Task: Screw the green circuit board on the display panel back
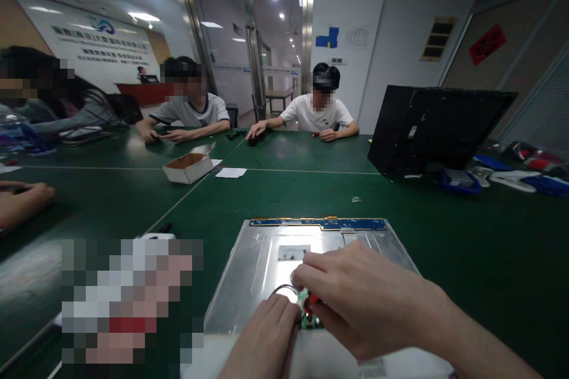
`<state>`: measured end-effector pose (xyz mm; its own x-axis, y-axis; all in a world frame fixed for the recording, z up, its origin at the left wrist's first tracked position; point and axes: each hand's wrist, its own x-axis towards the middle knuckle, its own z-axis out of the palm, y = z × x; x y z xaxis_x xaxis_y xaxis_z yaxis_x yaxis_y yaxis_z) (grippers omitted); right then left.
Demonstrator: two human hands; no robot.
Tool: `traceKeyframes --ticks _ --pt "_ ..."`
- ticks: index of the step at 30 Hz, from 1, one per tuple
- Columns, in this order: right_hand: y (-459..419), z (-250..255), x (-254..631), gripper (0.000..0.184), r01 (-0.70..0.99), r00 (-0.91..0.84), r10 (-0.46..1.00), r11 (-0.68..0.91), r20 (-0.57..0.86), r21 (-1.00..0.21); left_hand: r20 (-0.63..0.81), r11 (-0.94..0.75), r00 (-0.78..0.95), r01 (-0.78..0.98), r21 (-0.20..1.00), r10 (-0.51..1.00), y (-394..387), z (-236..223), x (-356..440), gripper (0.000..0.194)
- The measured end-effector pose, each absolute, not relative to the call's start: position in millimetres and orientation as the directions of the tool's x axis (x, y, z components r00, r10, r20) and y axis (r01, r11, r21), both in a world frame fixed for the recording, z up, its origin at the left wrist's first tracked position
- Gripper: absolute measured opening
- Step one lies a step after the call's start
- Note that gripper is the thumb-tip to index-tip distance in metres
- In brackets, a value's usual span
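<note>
A silver metal panel (262, 260), the back of a flat screen, lies on the green table (466, 237) right in front of me, with a blue circuit strip (320, 224) along its far edge. Both hands meet over its near middle. My left hand (267, 331) is curled, fingertips pinched by a small green circuit board (310, 321) and a thin wire loop (284, 289). My right hand (355, 296) is closed over the same spot, fingers pressed together on a small red part (313, 298) that I cannot make out.
A black monitor casing (427, 130) stands at the right with blue and white items beside it. An open cardboard box (189, 167) and a paper sheet (230, 172) lie mid-table. Three people sit at the far side; another person's hand (22, 201) rests at the left edge.
</note>
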<state>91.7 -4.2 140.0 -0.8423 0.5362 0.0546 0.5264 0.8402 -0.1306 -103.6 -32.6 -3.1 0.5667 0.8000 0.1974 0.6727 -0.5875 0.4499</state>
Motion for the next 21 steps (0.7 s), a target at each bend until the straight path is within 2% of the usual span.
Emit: traceKeyframes --ticks 4,8,15,21 --pt "-2.6 139.8 90.5 0.006 0.553 -0.826 0.562 0.824 0.054 -0.125 0.225 -0.593 0.558 0.67 0.446 0.799 -34.2 -0.3 -104.3 0.021" --pt "-2.6 139.6 90.3 0.011 0.576 -0.81 0.584 0.809 0.052 -0.115 0.259 -0.61 0.557 0.655 0.447 0.789 -34.7 -1.3 -104.8 0.02" --pt "-5.1 139.4 91.0 0.014 0.532 -0.837 0.542 0.838 0.072 -0.124 0.25 -0.602 0.552 0.669 0.435 0.795 -34.5 -0.6 -102.0 0.02" --pt "-4.0 136.8 91.3 0.008 0.57 -0.811 0.581 0.812 0.074 -0.126 0.257 -0.614 0.56 0.672 0.414 0.787 -34.1 -0.7 -101.2 0.016"
